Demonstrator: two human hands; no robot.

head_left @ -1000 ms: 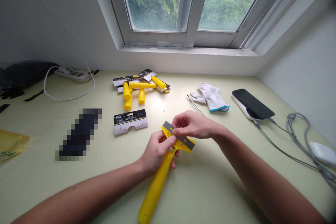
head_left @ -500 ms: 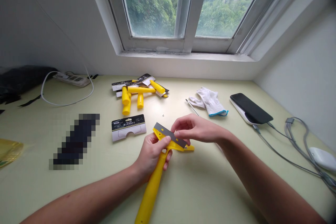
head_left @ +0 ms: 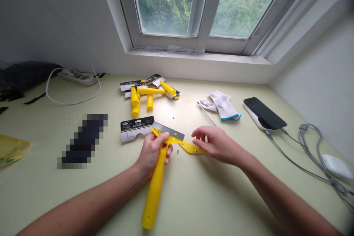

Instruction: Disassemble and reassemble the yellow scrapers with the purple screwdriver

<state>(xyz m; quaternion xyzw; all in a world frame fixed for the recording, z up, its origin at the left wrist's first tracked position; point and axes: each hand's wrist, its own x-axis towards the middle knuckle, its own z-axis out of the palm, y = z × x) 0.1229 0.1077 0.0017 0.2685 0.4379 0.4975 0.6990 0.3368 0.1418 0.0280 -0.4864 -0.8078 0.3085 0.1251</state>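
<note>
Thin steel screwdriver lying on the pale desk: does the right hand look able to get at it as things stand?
Probably yes. The right hand is open and holds nothing, and the thin steel screwdriver lies just beyond its fingers with nothing between them. The white knit glove lies beside the screwdriver, not over it.

Glossy plastic scraper [head_left: 155, 191] — matt metal blade [head_left: 167, 130]

A packaging card [head_left: 136, 129] lies between the left hand [head_left: 151, 153] and the yellow handles [head_left: 149, 90]
</note>
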